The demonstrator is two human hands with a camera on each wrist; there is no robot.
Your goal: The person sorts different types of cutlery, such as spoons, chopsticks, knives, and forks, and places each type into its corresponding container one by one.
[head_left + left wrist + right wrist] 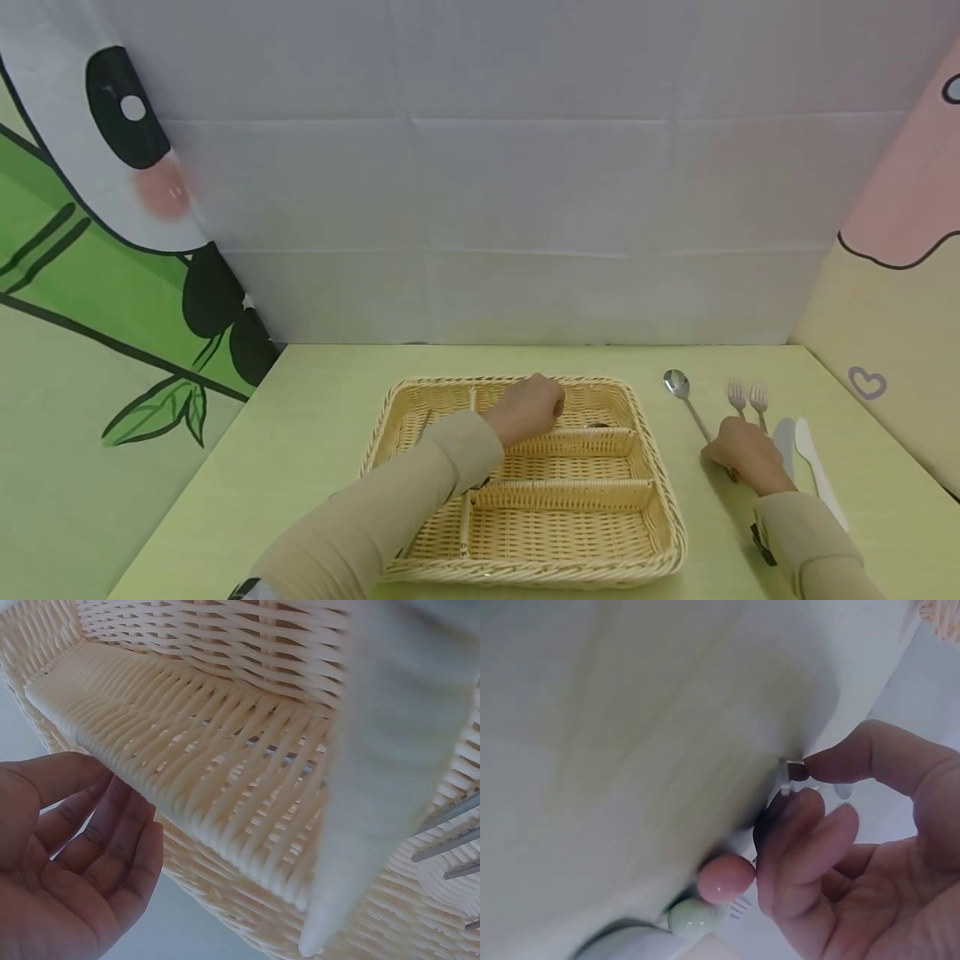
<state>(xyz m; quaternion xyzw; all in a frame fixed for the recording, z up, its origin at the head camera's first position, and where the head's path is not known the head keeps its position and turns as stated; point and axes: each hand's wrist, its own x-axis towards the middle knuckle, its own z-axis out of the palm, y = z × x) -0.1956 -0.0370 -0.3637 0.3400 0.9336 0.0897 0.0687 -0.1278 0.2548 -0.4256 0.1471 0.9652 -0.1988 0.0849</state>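
Note:
My right hand (744, 454) pinches the handle of a metal spoon (677, 383) between thumb and index finger, at the table on the right. The spoon's bowl points away from me, and a thin silver edge (784, 778) of it shows between the fingertips in the right wrist view. My left hand (529, 408) is over the back right compartment of a wicker basket (660, 533). In the left wrist view its fingers (124, 825) are loosely curled beside a woven divider (187, 750), with nothing seen in them. Metal tines (450, 840) lie in the neighbouring compartment.
Two small forks (737, 394) lie beyond the right hand, with pink (726, 879) and green (694, 918) handle ends. A grey knife (783, 442) and a white knife (817, 467) lie to its right. A rounded metal piece (597, 425) shows in the basket's back compartment.

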